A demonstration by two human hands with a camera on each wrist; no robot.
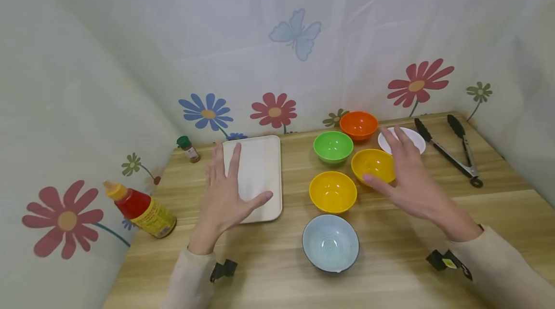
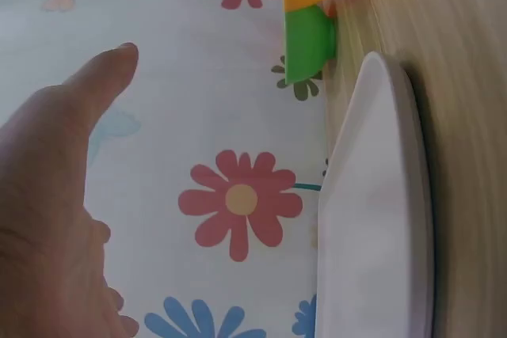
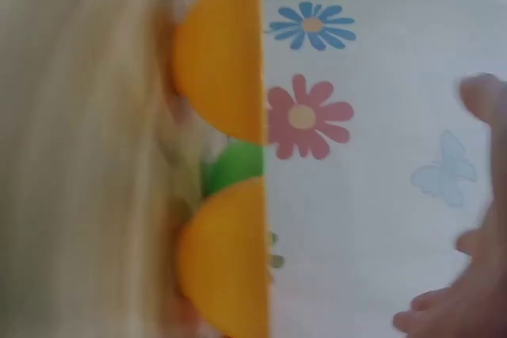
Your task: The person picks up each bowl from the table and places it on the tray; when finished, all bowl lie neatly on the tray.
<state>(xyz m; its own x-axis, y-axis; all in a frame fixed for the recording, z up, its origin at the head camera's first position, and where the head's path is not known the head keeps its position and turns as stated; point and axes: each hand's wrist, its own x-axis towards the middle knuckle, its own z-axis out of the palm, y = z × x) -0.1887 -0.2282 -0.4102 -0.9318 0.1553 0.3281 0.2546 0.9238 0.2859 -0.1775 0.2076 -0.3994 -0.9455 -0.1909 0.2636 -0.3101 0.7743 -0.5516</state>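
My left hand (image 1: 223, 198) hovers with spread fingers over the left side of a white rectangular tray (image 1: 260, 179), holding nothing. On the right, my right hand (image 1: 409, 183) is also spread and holds nothing; in the head view it partly covers a yellow bowl (image 1: 370, 164) and a small white plate (image 1: 412, 139). A second yellow bowl (image 1: 333, 193) sits nearer the middle, with a grey-blue ceramic bowl (image 1: 331, 244) in front of it. Behind them stand a green bowl (image 1: 333, 147) and an orange bowl (image 1: 359, 125). The visible insides of these bowls show no contents.
Black-tipped metal tongs (image 1: 455, 157) lie spread at the right rear. A red sauce bottle with a yellow label (image 1: 147, 215) stands at the left edge, and a small green-capped jar (image 1: 189, 150) at the back left. A flower-printed cloth (image 1: 234, 58) hangs behind the wooden table (image 1: 269, 270).
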